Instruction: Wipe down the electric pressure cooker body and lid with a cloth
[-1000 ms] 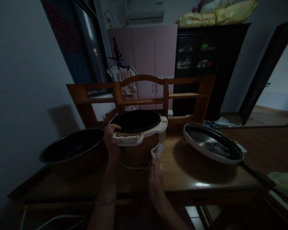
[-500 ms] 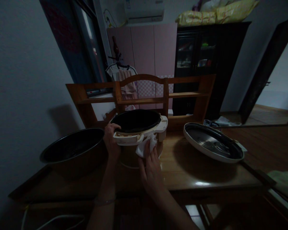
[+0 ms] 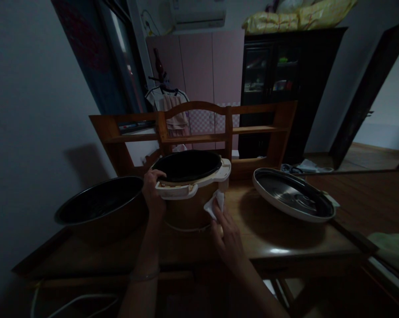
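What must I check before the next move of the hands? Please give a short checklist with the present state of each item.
1. Cooker upright on the table: ok.
2. Left hand gripping the cooker's rim: ok.
3. Right hand holding the white wipe: ok.
4. Lid apart from the cooker: ok.
5. Pot beside the cooker, on the left: ok.
6. Cooker unplugged: cannot tell.

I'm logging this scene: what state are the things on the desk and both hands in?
Cooker: upright, lid off, opening facing up
Round lid: detached, underside facing up
Dark pot: upright, uncovered; contents too dark to tell
White cloth: crumpled, held at the cooker's side
Left hand: gripping the cooker's rim
Right hand: holding the white cloth
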Demonstrator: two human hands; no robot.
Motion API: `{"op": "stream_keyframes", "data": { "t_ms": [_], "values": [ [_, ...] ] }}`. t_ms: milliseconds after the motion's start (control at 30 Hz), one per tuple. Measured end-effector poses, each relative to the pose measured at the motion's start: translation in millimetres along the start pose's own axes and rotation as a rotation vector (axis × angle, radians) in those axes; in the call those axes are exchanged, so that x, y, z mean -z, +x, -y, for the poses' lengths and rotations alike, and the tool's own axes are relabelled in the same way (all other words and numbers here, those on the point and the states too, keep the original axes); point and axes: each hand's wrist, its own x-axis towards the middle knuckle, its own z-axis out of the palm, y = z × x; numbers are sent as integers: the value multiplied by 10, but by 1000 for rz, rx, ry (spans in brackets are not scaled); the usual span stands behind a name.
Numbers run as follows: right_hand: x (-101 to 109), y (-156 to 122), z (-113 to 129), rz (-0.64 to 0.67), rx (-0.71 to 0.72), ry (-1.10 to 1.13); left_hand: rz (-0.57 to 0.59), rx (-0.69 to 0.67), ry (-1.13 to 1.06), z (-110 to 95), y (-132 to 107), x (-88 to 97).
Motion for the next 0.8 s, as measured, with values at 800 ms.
{"op": "stream_keyframes", "data": {
  "t_ms": [800],
  "values": [
    [337,327,-98,154,-494,-199,-34,-60,6,63,3,-33]
  ]
}}
